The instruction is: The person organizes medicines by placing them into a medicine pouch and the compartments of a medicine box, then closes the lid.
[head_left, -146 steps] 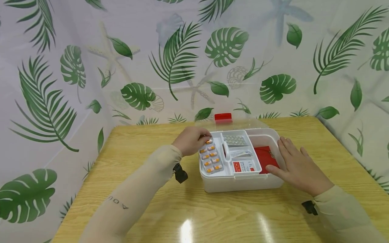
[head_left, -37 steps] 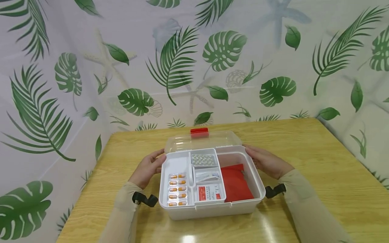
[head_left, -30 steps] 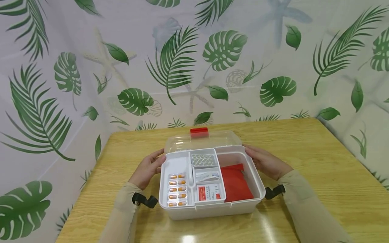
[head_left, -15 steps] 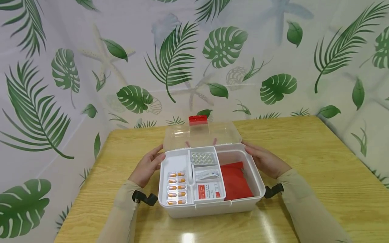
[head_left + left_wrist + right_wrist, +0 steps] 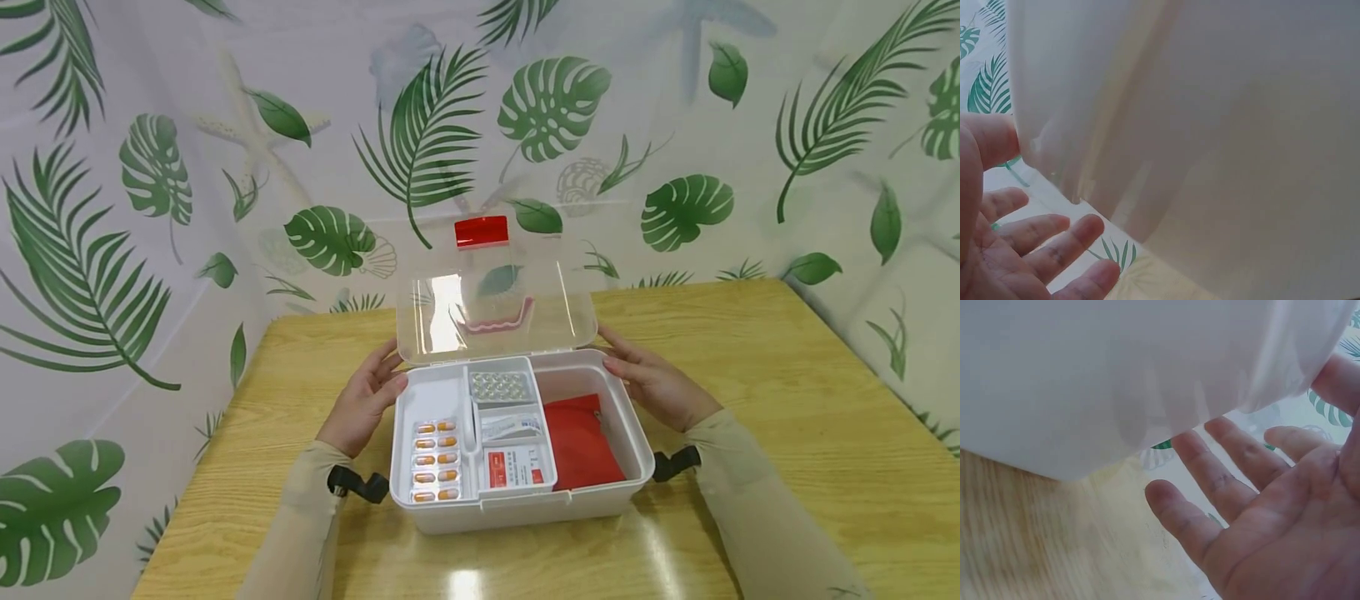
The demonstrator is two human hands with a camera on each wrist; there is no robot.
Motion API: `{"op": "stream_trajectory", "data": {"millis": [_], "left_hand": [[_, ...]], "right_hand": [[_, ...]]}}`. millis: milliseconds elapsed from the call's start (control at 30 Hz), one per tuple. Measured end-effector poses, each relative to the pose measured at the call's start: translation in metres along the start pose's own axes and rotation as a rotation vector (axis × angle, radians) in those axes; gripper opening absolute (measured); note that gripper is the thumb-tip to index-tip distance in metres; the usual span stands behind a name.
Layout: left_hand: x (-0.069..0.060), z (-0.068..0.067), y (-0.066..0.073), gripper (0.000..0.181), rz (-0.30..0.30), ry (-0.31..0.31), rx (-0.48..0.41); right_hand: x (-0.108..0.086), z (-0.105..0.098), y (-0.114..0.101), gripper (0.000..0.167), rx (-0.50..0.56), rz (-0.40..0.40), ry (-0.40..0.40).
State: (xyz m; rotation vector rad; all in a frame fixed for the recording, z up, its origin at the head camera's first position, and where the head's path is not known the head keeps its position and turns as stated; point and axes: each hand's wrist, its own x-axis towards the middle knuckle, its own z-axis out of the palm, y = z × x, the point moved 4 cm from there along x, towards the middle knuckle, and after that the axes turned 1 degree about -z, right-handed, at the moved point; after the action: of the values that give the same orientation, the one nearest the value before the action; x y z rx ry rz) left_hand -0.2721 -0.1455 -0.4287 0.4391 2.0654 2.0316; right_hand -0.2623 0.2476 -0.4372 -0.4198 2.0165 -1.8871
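A white plastic medicine box (image 5: 525,518) sits on the table with its clear lid (image 5: 495,321) tilted up at the back. A red latch (image 5: 482,232) tops the lid's free edge. My left hand (image 5: 365,403) is at the box's rear left corner, thumb against the rim, fingers behind the lid. My right hand (image 5: 662,385) mirrors it at the rear right corner. Both wrist views show extended fingers (image 5: 1194,465) and a thumb (image 5: 997,139) touching the box. Inside the box lie an orange capsule blister pack (image 5: 437,460), a pale blister pack (image 5: 499,387) and a red pouch (image 5: 581,442).
The inner tray (image 5: 437,396) also holds a white sachet (image 5: 510,427) and a red-and-white packet (image 5: 514,468). The wooden table (image 5: 757,400) extends to both sides of the box. A leaf-patterned backdrop (image 5: 480,125) stands behind.
Since half a second ago the lid has swung further up, its red latch rising against the backdrop. Earlier, my left hand held the capsule pack over the tray, and the box stood farther back and right.
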Motion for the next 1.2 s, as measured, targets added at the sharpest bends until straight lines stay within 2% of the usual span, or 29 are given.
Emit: {"op": "stream_trajectory", "data": {"millis": [267, 467, 733, 1200], "left_hand": [[-0.001, 0.002, 0.008, 0.063, 0.065, 0.057, 0.032], [-0.001, 0.003, 0.009, 0.062, 0.059, 0.08, 0.038], [-0.002, 0.002, 0.009, 0.058, 0.08, 0.123, 0.063], [-0.004, 0.003, 0.014, 0.054, 0.136, 0.135, 0.077]], "right_hand": [[0.001, 0.0, -0.002, 0.063, -0.017, -0.017, 0.003], [0.001, 0.0, -0.004, 0.064, -0.02, -0.037, 0.004], [0.001, 0.0, -0.006, 0.063, -0.02, -0.077, 0.002], [0.0, -0.001, -0.009, 0.062, -0.065, -0.105, 0.004]]}}
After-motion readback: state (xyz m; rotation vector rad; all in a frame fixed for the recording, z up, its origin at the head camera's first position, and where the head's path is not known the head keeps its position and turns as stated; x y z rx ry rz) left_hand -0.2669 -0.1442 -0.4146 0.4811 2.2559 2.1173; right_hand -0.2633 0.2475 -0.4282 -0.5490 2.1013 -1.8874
